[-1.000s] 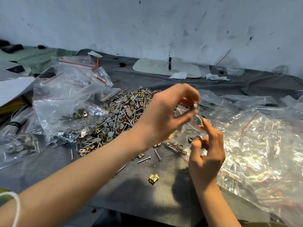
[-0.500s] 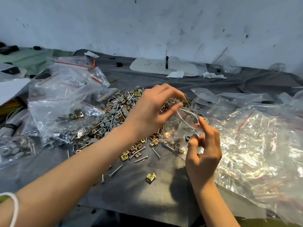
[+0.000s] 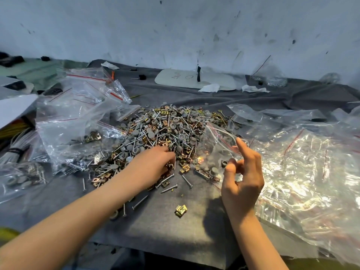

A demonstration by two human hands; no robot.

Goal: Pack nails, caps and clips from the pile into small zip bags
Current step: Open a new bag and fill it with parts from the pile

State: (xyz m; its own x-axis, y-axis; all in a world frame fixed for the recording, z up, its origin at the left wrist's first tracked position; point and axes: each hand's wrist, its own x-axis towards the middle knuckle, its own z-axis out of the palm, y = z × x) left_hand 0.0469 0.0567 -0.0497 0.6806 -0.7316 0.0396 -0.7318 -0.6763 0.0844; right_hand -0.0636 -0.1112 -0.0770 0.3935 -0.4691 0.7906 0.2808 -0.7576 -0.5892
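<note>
L hand (image 3: 153, 166) has dropped from small zip bag (image 3: 214, 149) to near edge of pile (image 3: 165, 129), fingers curled into it; can't tell if gripping. Filled bags (image 3: 74, 123) lie left, empty bags (image 3: 302, 162) right. R hand (image 3: 241, 182) pinches the bag's side just right of pile, index up.

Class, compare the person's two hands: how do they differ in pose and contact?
The left hand lies palm down, low; the right hand is raised. The left hand reaches into the pile; the right hand pinches a small zip bag. Both are bare.
</note>
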